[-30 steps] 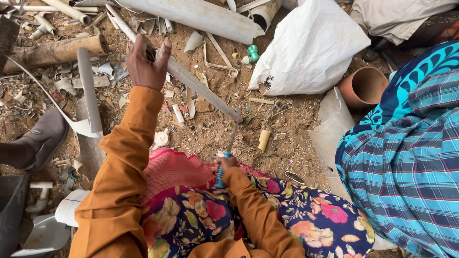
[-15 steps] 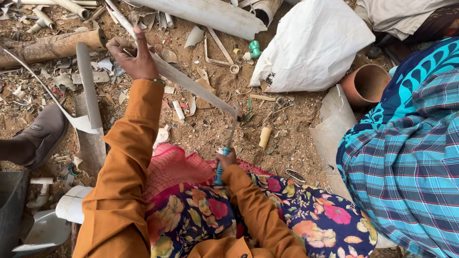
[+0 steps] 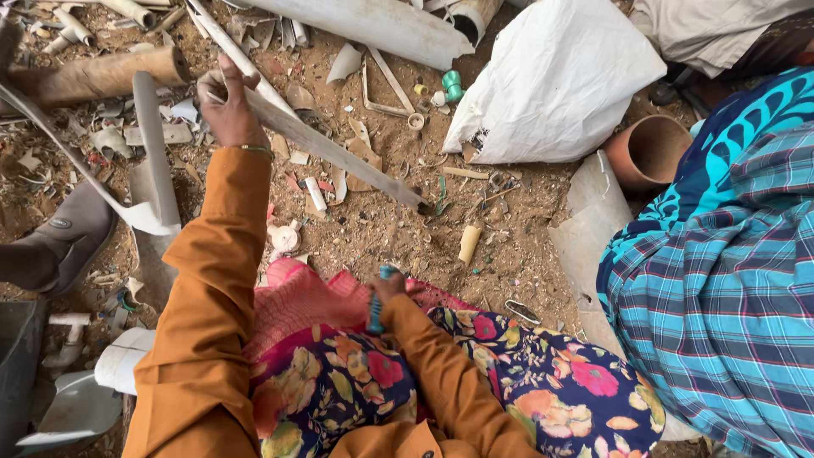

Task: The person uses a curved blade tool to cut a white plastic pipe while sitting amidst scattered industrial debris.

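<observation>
close to our lap, our right hand (image 3: 386,288) is shut tight round a tool with a blue handle (image 3: 376,309). farther out, our left hand (image 3: 225,102) is closed round the top end of a long pale strip (image 3: 331,148). its far tip rests on the dirt (image 3: 509,246). we think it is light, stiff and hard, maybe sharp along the sides, so the end is a good place to hold.
</observation>
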